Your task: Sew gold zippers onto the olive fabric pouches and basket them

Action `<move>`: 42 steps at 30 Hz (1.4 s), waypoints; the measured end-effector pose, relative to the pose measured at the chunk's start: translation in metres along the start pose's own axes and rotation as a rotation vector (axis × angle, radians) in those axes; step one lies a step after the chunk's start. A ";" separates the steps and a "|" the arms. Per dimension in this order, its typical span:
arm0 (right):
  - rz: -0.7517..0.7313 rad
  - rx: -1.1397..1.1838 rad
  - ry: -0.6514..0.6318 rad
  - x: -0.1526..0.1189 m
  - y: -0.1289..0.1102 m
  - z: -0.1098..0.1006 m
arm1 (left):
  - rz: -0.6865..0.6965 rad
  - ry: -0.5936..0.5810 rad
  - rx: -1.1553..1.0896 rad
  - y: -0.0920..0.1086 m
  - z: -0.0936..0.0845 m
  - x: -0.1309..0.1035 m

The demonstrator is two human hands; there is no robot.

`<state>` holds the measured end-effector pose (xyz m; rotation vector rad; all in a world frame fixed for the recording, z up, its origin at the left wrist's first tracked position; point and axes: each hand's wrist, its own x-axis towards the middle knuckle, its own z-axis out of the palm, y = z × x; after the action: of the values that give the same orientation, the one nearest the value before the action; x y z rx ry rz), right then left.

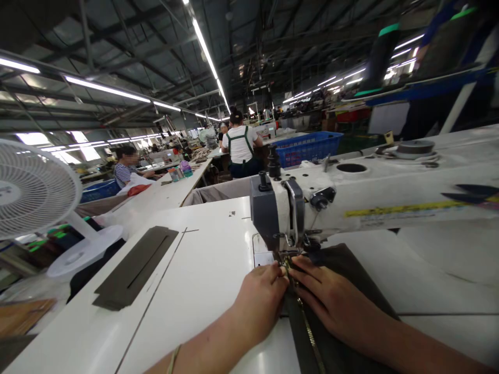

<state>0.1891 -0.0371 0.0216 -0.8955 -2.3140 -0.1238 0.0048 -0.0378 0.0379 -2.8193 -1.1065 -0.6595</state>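
A dark olive fabric piece [353, 267] lies under the needle end of a white and grey sewing machine [267, 213]. Along its left part runs a gold-coloured zipper [310, 332], leading up towards the presser foot. My left hand [259, 301] is closed, with thumb and fingertips pinching the zipper's edge just in front of the foot. Stretched out flat, the fingers of my right hand [331, 293] press on the fabric right of the zipper, fingertips close to the foot. The needle's tip and the stitches are hidden by the machine head and my fingers.
Left on the white table [210, 249] lies a stack of dark fabric panels [134, 267], each slotted. A white fan [83, 234] stands beyond the left edge. Behind the machine are a blue basket [307, 148] and a co-worker [241, 145] seen from behind; another person [127, 166] sits further left.
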 end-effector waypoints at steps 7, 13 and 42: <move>0.104 0.060 -0.030 -0.007 -0.015 -0.012 | 0.050 0.057 0.057 0.011 -0.003 -0.013; -0.197 -0.339 0.050 -0.023 -0.022 -0.008 | 0.167 0.205 0.129 0.017 0.006 -0.027; 0.059 -0.172 0.085 0.009 0.009 0.020 | 0.028 0.040 -0.009 -0.012 0.005 0.000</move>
<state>0.1789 -0.0191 0.0101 -1.0233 -2.2206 -0.3333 -0.0012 -0.0273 0.0319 -2.8100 -1.0581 -0.7173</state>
